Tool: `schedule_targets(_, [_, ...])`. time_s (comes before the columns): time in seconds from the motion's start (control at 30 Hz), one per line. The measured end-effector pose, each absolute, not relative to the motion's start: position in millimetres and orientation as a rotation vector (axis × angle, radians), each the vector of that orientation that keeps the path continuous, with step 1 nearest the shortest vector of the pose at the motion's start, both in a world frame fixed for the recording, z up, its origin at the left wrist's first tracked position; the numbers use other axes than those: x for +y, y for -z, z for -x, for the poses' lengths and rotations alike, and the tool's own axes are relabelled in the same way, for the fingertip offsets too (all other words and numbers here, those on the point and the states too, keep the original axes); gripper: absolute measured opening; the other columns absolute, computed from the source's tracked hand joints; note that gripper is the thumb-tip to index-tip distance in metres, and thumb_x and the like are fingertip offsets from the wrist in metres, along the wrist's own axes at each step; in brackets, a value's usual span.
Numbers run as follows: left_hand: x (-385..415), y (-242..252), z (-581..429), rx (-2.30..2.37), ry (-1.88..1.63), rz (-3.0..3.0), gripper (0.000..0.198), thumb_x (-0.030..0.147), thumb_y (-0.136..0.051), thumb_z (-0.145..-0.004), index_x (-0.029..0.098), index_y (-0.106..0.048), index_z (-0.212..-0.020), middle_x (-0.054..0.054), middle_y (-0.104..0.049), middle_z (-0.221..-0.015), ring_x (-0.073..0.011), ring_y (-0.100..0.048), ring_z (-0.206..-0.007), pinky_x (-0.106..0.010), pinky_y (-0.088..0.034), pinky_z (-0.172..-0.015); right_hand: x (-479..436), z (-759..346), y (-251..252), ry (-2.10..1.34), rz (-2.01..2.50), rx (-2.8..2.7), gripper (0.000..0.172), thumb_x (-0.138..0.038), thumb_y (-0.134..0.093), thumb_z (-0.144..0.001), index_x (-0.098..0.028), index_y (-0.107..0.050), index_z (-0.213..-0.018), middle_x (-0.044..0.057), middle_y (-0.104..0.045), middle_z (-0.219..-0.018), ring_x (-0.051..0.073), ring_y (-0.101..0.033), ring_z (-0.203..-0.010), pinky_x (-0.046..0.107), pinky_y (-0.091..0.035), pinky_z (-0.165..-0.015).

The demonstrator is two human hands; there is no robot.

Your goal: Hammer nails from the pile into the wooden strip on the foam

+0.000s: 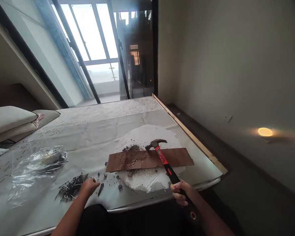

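Observation:
My right hand (180, 192) grips the red and black handle of a claw hammer (162, 156). The hammer's head rests above a brown wooden board (137, 160) full of small holes. That board lies across a round white foam slab (147, 178), with dark crumbs on and around it. My left hand (89, 186) reaches into a pile of dark nails (71, 188) on the paper-covered surface, its fingertips pinched at the pile's edge. A single nail (100, 189) lies just right of that hand.
A crumpled clear plastic bag (36, 167) lies left of the nails. Grey cushions (9, 123) are stacked at the far left. A wooden strip (189, 134) runs along the surface's right edge, with dark floor and a wall beyond. Glass doors stand at the back.

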State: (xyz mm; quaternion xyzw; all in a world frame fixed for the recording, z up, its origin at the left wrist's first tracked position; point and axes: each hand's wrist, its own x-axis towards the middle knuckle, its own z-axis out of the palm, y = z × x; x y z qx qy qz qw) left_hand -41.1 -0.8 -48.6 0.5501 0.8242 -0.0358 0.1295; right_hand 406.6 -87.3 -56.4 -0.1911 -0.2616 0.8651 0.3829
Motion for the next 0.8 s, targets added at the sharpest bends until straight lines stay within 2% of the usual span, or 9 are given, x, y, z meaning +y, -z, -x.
schedule_targets(0.1, [0, 39, 37, 2.457, -0.028, -1.653, 0.010, 0.025, -0.051, -0.063, 0.018, -0.056, -0.066, -0.005, -0.065, -0.068, -0.0229, -0.062, -0.072, -0.026, -0.042, -0.061, -87, -407, 54, -2.220, 0.441, -0.630, 0.026, -0.028, -0.057, -0.067, -0.019, -0.041, -0.049, -0.011, -0.032, -0.039, 0.001, -0.019, -0.027, 0.012, -0.022, -0.024])
schedule_targets(0.23, [-4, 23, 27, 2.473, -0.325, -1.681, 0.031, 0.027, -0.049, -0.066, 0.016, -0.060, -0.093, -0.004, -0.068, -0.075, -0.0230, -0.064, -0.078, -0.028, -0.045, -0.068, -86, -408, 54, -2.256, 0.373, -0.594, 0.024, -0.026, -0.053, -0.069, -0.019, -0.042, -0.049, -0.011, -0.032, -0.036, 0.001, -0.018, -0.026, 0.012, -0.023, -0.024])
schedule_targets(0.3, [-8, 14, 20, 2.455, -0.523, -1.716, 0.037, 0.033, -0.046, -0.069, 0.016, -0.061, -0.099, -0.005, -0.069, -0.078, -0.0239, -0.064, -0.080, -0.030, -0.046, -0.070, -84, -409, 55, -2.277, 0.354, -0.596, 0.023, -0.025, -0.054, -0.068, -0.019, -0.043, -0.049, -0.011, -0.034, -0.035, 0.002, -0.021, -0.025, 0.011, -0.023, -0.023])
schedule_targets(0.4, [-17, -1, 1, 2.351, -0.876, -1.716, 0.041, 0.044, -0.048, -0.070, 0.016, -0.064, -0.095, -0.008, -0.069, -0.086, -0.0249, -0.064, -0.082, -0.031, -0.047, -0.070, -82, -409, 57, -2.301, 0.346, -0.616, 0.024, -0.027, -0.058, -0.065, -0.018, -0.043, -0.048, -0.010, -0.036, -0.035, 0.002, -0.024, -0.024, 0.013, -0.025, -0.022])
schedule_targets(0.5, [-22, -16, -37, 2.202, -1.097, -1.660, 0.041, 0.050, -0.055, -0.066, 0.017, -0.067, -0.087, -0.006, -0.070, -0.083, -0.0240, -0.064, -0.078, -0.030, -0.049, -0.067, -81, -410, 58, -2.302, 0.366, -0.623, 0.026, -0.028, -0.060, -0.063, -0.018, -0.042, -0.047, -0.010, -0.037, -0.034, 0.002, -0.025, -0.024, 0.013, -0.027, -0.021])
schedule_targets(0.63, [-16, -25, -106, 1.880, -1.120, -1.724, 0.031, 0.045, -0.059, -0.067, 0.019, -0.068, -0.078, -0.004, -0.070, -0.076, -0.0196, -0.064, -0.071, -0.026, -0.049, -0.062, -82, -410, 58, -2.280, 0.405, -0.597, 0.025, -0.026, -0.060, -0.063, -0.018, -0.041, -0.048, -0.010, -0.037, -0.035, 0.002, -0.024, -0.024, 0.013, -0.029, -0.022])
schedule_targets(0.8, [7, -13, -171, 1.661, -1.056, -1.828, 0.022, 0.036, -0.056, -0.071, 0.018, -0.068, -0.074, -0.004, -0.069, -0.073, -0.0173, -0.063, -0.067, -0.025, -0.047, -0.060, -84, -409, 56, -2.254, 0.450, -0.569, 0.028, -0.025, -0.062, -0.061, -0.019, -0.036, -0.050, -0.011, -0.038, -0.040, 0.001, -0.025, -0.026, 0.012, -0.029, -0.022])
